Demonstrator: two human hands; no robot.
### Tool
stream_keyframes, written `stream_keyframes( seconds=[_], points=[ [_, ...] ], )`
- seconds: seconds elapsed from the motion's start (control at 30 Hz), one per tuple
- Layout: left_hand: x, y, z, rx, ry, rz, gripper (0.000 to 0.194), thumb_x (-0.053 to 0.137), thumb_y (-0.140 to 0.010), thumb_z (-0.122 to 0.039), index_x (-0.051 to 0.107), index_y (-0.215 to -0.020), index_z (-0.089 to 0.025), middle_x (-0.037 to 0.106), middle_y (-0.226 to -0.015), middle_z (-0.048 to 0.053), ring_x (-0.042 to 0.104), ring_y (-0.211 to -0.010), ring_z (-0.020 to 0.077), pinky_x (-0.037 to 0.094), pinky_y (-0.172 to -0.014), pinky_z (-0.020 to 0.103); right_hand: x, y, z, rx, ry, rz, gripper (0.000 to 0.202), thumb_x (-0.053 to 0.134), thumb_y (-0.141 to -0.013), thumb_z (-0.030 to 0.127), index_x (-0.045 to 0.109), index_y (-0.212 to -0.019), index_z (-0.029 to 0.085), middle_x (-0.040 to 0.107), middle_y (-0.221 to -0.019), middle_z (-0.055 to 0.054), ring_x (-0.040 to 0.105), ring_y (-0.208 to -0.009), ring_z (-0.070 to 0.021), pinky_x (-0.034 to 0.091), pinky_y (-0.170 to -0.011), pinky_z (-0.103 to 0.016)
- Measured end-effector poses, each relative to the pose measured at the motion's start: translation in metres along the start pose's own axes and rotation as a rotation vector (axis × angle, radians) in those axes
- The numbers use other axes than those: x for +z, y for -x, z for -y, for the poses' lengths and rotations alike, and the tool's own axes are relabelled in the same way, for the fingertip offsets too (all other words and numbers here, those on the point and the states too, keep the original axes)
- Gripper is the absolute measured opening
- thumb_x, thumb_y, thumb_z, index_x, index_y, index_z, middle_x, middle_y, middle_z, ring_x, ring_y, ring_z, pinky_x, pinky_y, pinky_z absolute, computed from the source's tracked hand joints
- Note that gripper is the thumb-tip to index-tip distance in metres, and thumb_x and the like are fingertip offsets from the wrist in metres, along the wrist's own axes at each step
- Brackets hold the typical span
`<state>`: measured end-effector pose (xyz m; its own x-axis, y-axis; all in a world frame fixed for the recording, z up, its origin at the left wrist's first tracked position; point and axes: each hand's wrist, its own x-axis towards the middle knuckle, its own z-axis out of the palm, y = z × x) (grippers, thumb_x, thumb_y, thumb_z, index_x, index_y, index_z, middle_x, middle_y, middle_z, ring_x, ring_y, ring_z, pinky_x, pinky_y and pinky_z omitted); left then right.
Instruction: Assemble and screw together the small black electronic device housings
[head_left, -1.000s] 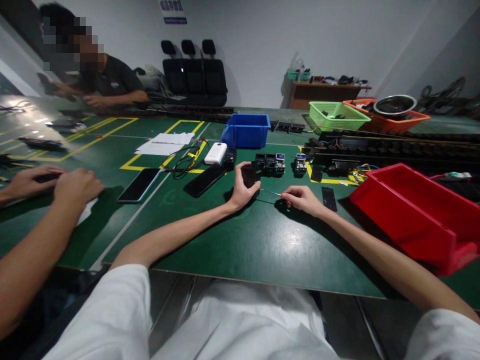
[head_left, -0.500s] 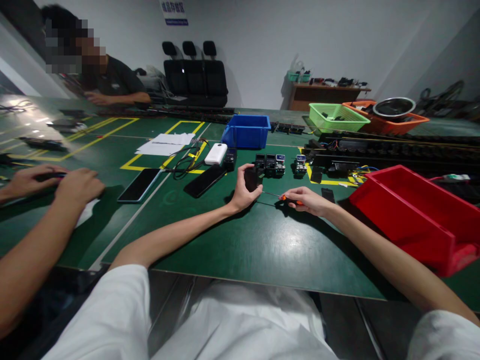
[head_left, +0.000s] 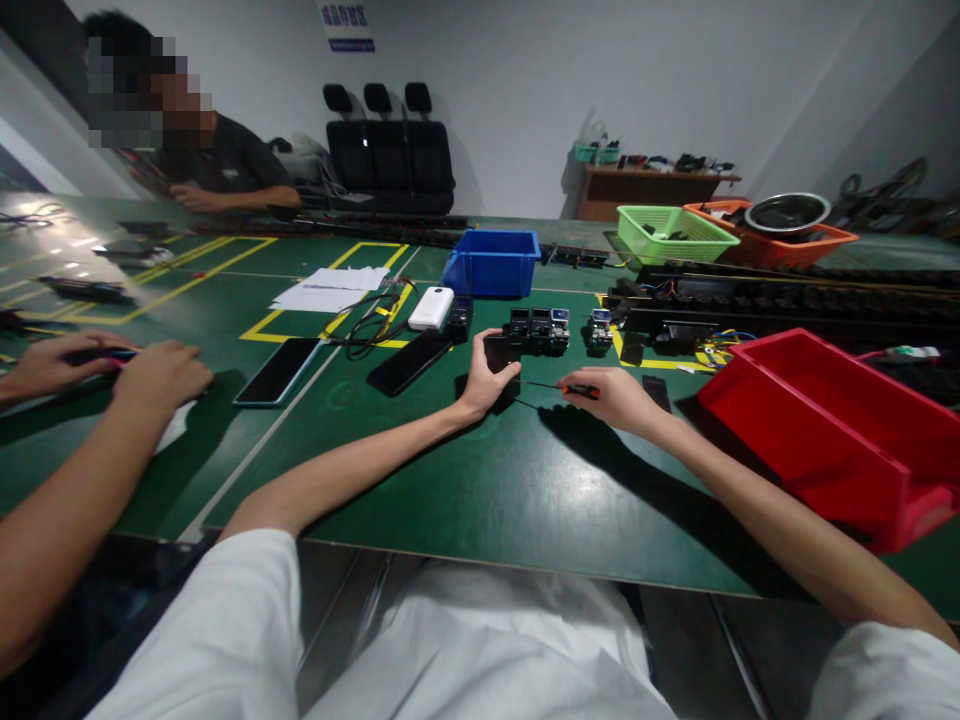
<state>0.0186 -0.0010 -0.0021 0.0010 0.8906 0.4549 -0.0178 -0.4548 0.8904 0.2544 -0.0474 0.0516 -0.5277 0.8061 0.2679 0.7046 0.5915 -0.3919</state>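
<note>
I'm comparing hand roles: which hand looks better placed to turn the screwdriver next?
Probably the right: the right hand holds the orange-and-black screwdriver, which points toward the left hand. The left hand is occupied holding a dark part.

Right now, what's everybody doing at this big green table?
One person's left hand holds a small dark part up above the table. Their right hand grips a screwdriver by its orange-and-black handle, with the shaft pointing at that part; whether the tip touches is too small to tell. Just beyond the hands stand small black units. A red bin is to the right. On the left, a co-worker's hands are busy too.
</note>
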Motion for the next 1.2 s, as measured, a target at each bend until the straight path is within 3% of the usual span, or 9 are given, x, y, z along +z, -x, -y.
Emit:
stream_keyframes(
  seconds=[0.17, 0.4, 0.6, 0.73, 0.9, 1.07, 1.2],
  points=[
    [-0.001, -0.001, 0.001, 0.003, -0.011, 0.003, 0.058, 0.068, -0.072, -0.018, 0.041, -0.123, -0.023, 0.054, -0.110, 0.004, 0.057, -0.097, 0.0167, 0.052, -0.090, 0.037, -0.002, 0.003, 0.003, -0.099, 0.271, -0.003, 0.028, 0.052, -0.095, 0.034, 0.070, -0.115, 0.029, 0.070, -0.095, -0.005, 0.061, -0.071, -0.0155, 0.032, -0.057, -0.026],
    [-0.002, -0.001, 0.001, 0.024, -0.055, 0.020, 0.058, 0.067, -0.073, -0.018, 0.040, -0.124, -0.023, 0.053, -0.112, 0.005, 0.056, -0.100, 0.0179, 0.050, -0.091, 0.037, -0.002, 0.007, 0.006, -0.295, 0.547, 0.015, 0.034, 0.039, -0.101, 0.025, 0.066, -0.122, 0.023, 0.065, -0.086, -0.007, 0.055, -0.075, -0.0163, 0.030, -0.059, -0.028],
    [-0.002, -0.001, 0.001, 0.010, -0.051, 0.036, 0.058, 0.067, -0.073, -0.019, 0.040, -0.124, -0.022, 0.052, -0.112, 0.005, 0.055, -0.096, 0.0163, 0.050, -0.087, 0.033, -0.007, 0.012, 0.014, -0.382, 0.620, 0.004, 0.037, 0.037, -0.100, 0.013, 0.062, -0.125, 0.022, 0.066, -0.090, -0.008, 0.053, -0.077, -0.0174, 0.035, -0.065, -0.029],
    [-0.003, -0.002, 0.003, -0.005, -0.046, 0.046, 0.059, 0.069, -0.073, -0.022, 0.040, -0.125, -0.023, 0.052, -0.115, 0.006, 0.056, -0.100, 0.0172, 0.049, -0.091, 0.035, -0.007, 0.011, 0.012, -0.307, 0.510, 0.003, 0.034, 0.041, -0.100, 0.018, 0.064, -0.122, 0.025, 0.067, -0.089, -0.008, 0.055, -0.079, -0.0171, 0.036, -0.065, -0.028],
    [-0.003, -0.004, 0.013, -0.068, 0.043, 0.080, 0.065, 0.068, -0.076, -0.032, 0.037, -0.133, -0.023, 0.055, -0.117, 0.006, 0.057, -0.104, 0.0186, 0.049, -0.094, 0.038, 0.002, 0.001, -0.004, -0.032, 0.123, -0.052, 0.026, 0.059, -0.091, 0.035, 0.072, -0.110, 0.024, 0.071, -0.097, -0.007, 0.061, -0.078, -0.0181, 0.039, -0.064, -0.028],
    [-0.004, -0.004, 0.012, -0.118, 0.125, 0.198, 0.072, 0.074, -0.071, -0.036, 0.042, -0.134, -0.021, 0.059, -0.109, 0.007, 0.060, -0.094, 0.0183, 0.052, -0.084, 0.035, 0.004, -0.007, -0.021, 0.209, -0.315, 0.148, 0.044, 0.063, -0.082, 0.051, 0.073, -0.103, 0.014, 0.066, -0.062, -0.003, 0.056, -0.055, -0.0146, 0.038, -0.054, -0.026],
    [-0.006, -0.002, 0.001, -0.062, 0.055, 0.332, 0.078, 0.081, -0.067, -0.040, 0.045, -0.133, -0.020, 0.061, -0.114, 0.009, 0.062, -0.096, 0.0189, 0.052, -0.087, 0.035, 0.001, -0.004, -0.029, 0.294, -0.525, 0.265, 0.047, 0.063, -0.080, 0.056, 0.072, -0.094, 0.012, 0.058, -0.057, 0.001, 0.047, -0.049, -0.0094, 0.031, -0.046, -0.022]
  ],
)
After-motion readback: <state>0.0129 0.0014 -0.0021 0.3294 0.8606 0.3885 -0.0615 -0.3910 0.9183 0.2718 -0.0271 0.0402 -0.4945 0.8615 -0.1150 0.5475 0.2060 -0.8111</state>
